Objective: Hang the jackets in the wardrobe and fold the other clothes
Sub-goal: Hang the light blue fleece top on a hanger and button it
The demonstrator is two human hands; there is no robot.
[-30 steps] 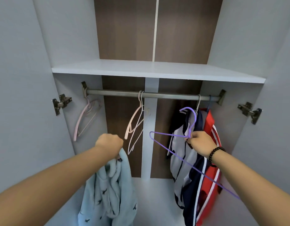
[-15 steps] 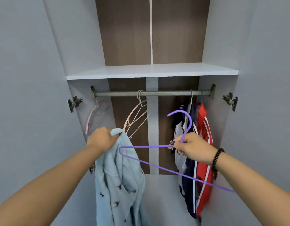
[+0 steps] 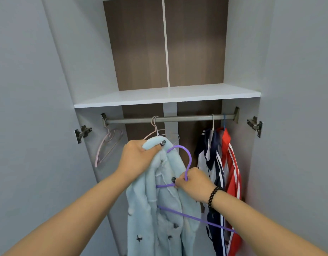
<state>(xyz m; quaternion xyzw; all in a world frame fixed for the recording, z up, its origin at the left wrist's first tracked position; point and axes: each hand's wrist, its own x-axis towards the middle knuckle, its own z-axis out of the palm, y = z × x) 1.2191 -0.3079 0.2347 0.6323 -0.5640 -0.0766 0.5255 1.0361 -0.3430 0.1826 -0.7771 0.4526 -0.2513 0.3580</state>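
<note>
the left hand (image 3: 137,159) is bunched tight round the collar of a fluffy pale blue jacket (image 3: 159,215), fingers curled over the top fold and holding it up in front of the wardrobe, below the rail (image 3: 170,119). the right hand (image 3: 192,183) pinches the neck of a purple hanger (image 3: 183,154), fingers closed round the wire just under its hook, with the hanger's left end pushed into the jacket's opening. its long lower bar slants down to the right, across the jacket front. on the rail, 2 pale hangers (image 3: 155,130) hang at the middle and a pink hanger (image 3: 107,145) sits at the far left. at the right end hang a navy and white jacket (image 3: 213,163) and a red striped jacket (image 3: 231,174), just beside the right hand. open rail shows between the middle hangers and those jackets. a white shelf (image 3: 166,97) runs above the rail.
</note>
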